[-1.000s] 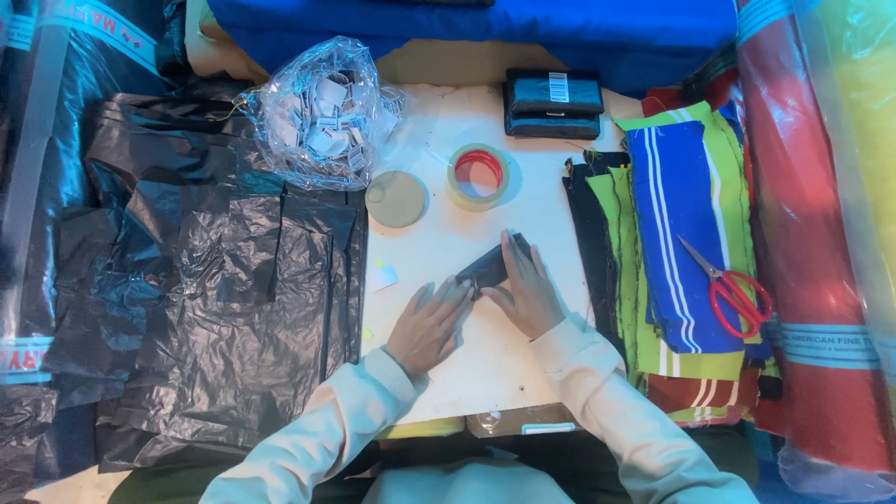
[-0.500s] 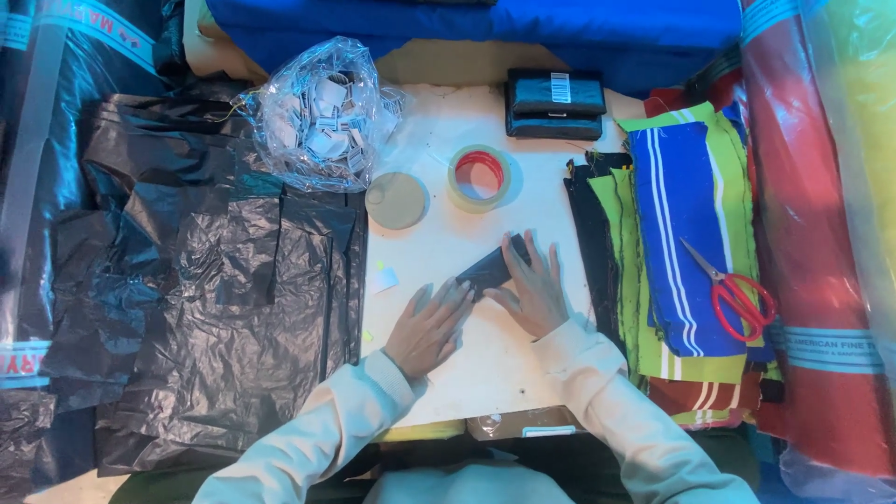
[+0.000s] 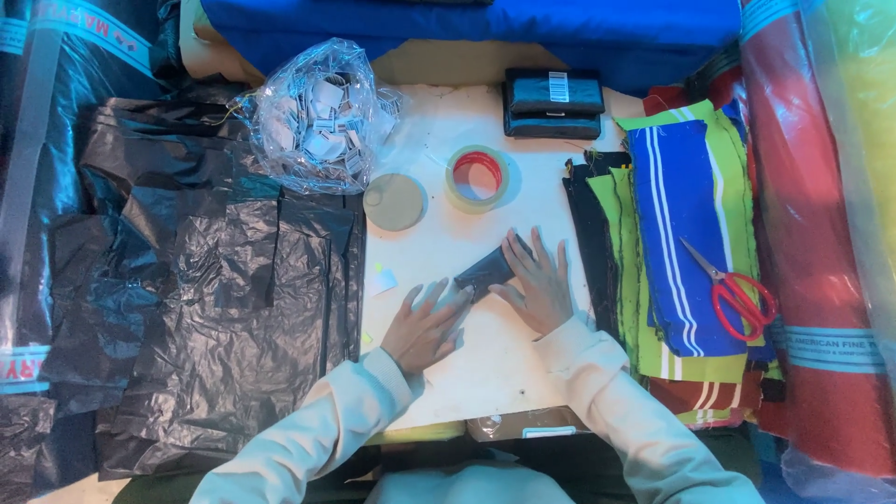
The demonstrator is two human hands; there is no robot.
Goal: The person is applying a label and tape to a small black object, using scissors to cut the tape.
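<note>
Black folded cloth (image 3: 485, 272) lies pressed under the flat, spread-fingered right hand (image 3: 539, 283) and left hand (image 3: 427, 324); the clear bag (image 3: 317, 117) holds white tags.

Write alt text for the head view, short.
Seen from above, a person's left hand and right hand press a small dark folded piece flat on a white table. Black plastic sheets lie left; striped fabric with red scissors lies right.

Red-handled scissors (image 3: 737, 291) lie on striped fabric (image 3: 686, 224); tape roll (image 3: 477, 177) beside a round lid (image 3: 394, 202)
</note>
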